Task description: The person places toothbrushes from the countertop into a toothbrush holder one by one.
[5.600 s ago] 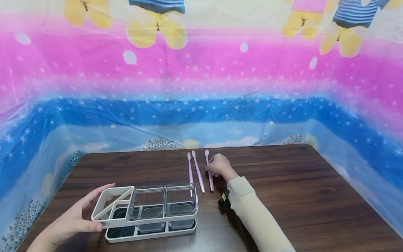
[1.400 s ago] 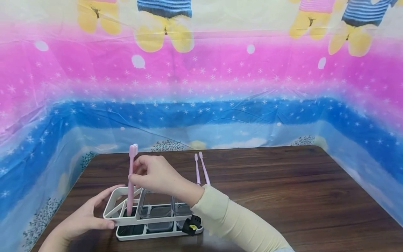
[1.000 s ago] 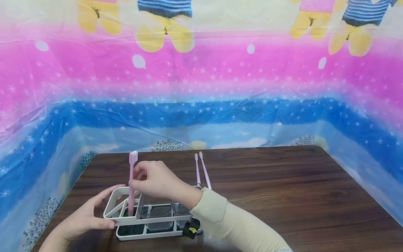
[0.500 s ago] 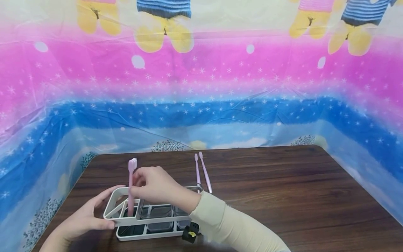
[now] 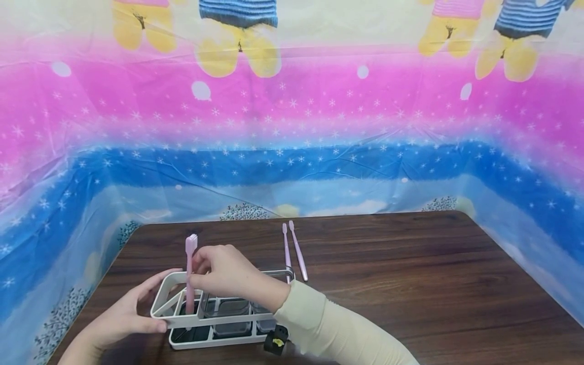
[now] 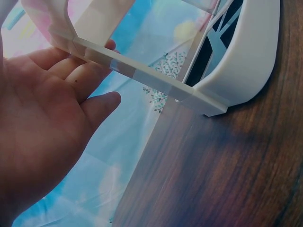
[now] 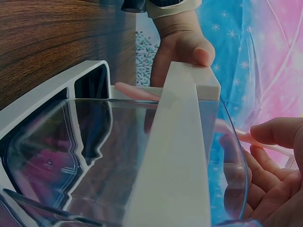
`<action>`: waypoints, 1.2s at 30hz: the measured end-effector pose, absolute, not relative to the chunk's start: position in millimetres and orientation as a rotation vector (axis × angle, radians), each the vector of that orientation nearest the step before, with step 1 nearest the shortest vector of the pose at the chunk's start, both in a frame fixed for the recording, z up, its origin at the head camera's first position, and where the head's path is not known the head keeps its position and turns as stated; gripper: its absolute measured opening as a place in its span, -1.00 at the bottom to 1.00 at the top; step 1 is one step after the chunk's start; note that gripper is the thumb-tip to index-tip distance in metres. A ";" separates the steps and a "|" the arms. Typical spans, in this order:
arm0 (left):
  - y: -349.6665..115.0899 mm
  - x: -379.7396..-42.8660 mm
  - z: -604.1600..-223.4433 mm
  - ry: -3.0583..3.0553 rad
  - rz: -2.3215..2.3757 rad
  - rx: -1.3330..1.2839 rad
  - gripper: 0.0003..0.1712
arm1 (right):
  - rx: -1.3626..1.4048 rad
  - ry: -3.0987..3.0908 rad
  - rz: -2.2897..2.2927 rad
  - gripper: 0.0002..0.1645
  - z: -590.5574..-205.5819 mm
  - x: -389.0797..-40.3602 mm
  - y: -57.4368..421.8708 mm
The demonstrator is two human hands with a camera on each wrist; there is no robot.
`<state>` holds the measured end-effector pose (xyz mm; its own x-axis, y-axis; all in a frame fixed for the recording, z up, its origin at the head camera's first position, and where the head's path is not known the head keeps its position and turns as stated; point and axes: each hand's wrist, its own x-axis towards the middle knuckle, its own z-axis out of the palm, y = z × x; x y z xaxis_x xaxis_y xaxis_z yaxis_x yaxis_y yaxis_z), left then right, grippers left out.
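My left hand [image 5: 116, 319] grips the left end of a white toothbrush holder [image 5: 223, 320], thumb at the front and fingers behind. My right hand [image 5: 230, 271] pinches a pink toothbrush [image 5: 189, 261] by its handle. Bristles up, the brush stands nearly upright through a small compartment at the holder's left side. In the right wrist view, its handle end [image 7: 135, 91] shows below the upper frame, close to the dark-lined base [image 7: 92, 85]. Clear cups [image 5: 232, 306] sit in the holder's middle and right openings, partly hidden by my right hand and wrist.
Two more pink toothbrushes [image 5: 298, 253] lie side by side on the dark wooden table [image 5: 388, 274], behind the holder's right end. A black wrist camera [image 5: 276, 339] hangs by my right sleeve [image 5: 337, 319]. A patterned cloth [image 5: 319, 152] surrounds the table's back and sides.
Earlier my right hand was at this toothbrush on the table. It then carried it left to the holder and has been lowering it into the compartment. My left hand has kept its grip.
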<state>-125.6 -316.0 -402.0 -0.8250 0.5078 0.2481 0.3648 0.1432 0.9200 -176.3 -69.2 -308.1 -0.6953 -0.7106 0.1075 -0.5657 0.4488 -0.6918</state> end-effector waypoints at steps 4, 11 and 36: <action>-316.4 -125.7 -402.1 2.270 1.774 0.897 -0.06 | -1.146 2.522 -1.054 -0.83 -309.1 -176.4 -70.2; -316.0 -124.4 -402.8 2.278 1.774 0.895 -0.02 | -1.144 2.531 -1.030 -0.88 -310.7 -174.4 -72.4; -315.1 -124.4 -400.2 2.276 1.770 0.876 -0.05 | -1.196 2.586 -0.934 -0.85 -317.7 -171.6 -76.1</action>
